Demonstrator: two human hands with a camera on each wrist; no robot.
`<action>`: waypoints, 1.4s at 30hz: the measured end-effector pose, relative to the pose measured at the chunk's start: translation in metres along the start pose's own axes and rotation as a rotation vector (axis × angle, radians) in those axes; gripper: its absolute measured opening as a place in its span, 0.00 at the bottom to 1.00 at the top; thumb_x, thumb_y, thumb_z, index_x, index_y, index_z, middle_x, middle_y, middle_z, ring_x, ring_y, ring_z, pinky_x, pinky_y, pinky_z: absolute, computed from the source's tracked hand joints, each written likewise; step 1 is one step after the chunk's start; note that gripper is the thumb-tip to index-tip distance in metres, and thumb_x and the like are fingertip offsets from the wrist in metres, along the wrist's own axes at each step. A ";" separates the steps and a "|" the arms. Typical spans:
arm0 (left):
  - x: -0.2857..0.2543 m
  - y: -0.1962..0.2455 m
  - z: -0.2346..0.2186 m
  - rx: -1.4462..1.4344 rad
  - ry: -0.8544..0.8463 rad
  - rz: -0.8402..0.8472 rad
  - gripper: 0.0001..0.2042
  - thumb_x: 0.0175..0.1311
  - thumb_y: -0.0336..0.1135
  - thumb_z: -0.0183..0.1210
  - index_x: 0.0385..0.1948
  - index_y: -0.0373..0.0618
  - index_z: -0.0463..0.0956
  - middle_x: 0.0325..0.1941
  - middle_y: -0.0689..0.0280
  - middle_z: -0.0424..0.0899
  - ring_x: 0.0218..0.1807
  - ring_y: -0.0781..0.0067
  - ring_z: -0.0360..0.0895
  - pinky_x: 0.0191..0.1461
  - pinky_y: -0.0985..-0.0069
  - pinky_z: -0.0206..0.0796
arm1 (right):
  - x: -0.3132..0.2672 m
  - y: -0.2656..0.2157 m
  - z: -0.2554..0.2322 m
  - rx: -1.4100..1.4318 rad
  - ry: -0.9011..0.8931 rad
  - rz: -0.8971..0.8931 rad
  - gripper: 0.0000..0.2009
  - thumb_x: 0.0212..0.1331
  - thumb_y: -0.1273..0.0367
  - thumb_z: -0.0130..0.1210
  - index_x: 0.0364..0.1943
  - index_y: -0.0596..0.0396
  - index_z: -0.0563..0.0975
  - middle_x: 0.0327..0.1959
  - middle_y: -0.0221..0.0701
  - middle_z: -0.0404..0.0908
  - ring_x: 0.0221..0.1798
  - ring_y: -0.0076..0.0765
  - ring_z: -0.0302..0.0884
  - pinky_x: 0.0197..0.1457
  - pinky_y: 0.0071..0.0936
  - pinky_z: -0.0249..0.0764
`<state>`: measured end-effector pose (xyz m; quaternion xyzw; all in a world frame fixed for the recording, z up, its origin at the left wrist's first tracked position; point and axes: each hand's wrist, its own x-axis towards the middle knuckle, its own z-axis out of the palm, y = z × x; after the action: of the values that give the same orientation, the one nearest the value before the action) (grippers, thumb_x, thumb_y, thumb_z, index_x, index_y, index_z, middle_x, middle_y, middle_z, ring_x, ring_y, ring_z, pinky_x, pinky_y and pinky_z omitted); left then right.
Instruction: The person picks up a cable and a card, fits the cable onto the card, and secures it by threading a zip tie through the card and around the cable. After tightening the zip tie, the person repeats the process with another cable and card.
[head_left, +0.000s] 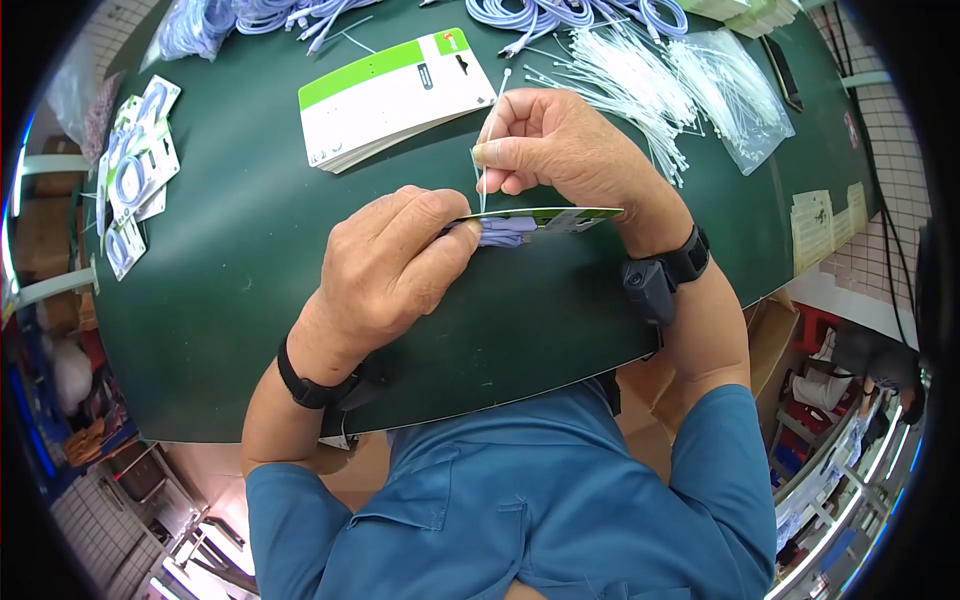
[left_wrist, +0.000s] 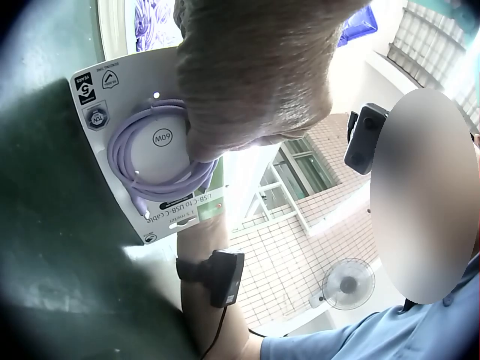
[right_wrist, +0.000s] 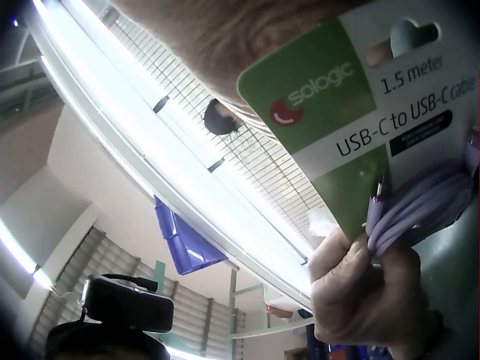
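Two hands at work near the counter's (head_left: 250, 300) middle. My left hand (head_left: 395, 265) grips the backing card (head_left: 560, 217) and coiled purple cable (head_left: 505, 235) edge-up, steadying them, I judge, for threading. My right hand (head_left: 555, 145) pinches a white cable tie (head_left: 484, 175) upright above the card.

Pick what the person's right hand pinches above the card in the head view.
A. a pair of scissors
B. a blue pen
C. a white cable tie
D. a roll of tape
C: the right hand pinches a thin white cable tie that runs down to the card, which the left hand holds with the purple cable.
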<state>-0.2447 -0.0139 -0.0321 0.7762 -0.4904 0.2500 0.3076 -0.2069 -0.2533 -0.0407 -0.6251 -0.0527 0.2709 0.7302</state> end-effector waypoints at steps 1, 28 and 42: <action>0.000 0.000 0.000 -0.002 -0.002 0.000 0.10 0.48 0.23 0.70 0.32 0.39 0.80 0.37 0.62 0.82 0.30 0.66 0.82 0.29 0.71 0.73 | 0.000 0.000 0.000 0.006 0.001 -0.008 0.06 0.70 0.72 0.68 0.39 0.60 0.82 0.36 0.32 0.88 0.39 0.25 0.92 0.42 0.16 0.88; -0.001 0.001 -0.004 0.038 -0.030 -0.007 0.08 0.50 0.23 0.69 0.31 0.40 0.80 0.41 0.63 0.86 0.29 0.70 0.82 0.29 0.73 0.71 | -0.002 -0.010 0.003 0.003 -0.188 0.034 0.06 0.71 0.70 0.64 0.43 0.58 0.82 0.35 0.28 0.88 0.32 0.17 0.81 0.40 0.18 0.79; 0.000 -0.003 -0.001 -0.019 -0.019 0.044 0.07 0.50 0.21 0.69 0.27 0.37 0.79 0.42 0.61 0.86 0.28 0.71 0.81 0.28 0.73 0.73 | -0.002 -0.007 0.004 0.034 -0.135 0.022 0.12 0.74 0.67 0.61 0.46 0.64 0.88 0.33 0.27 0.86 0.30 0.15 0.78 0.36 0.15 0.76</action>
<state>-0.2419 -0.0118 -0.0320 0.7647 -0.5125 0.2446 0.3047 -0.2078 -0.2517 -0.0326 -0.5934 -0.0902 0.3213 0.7325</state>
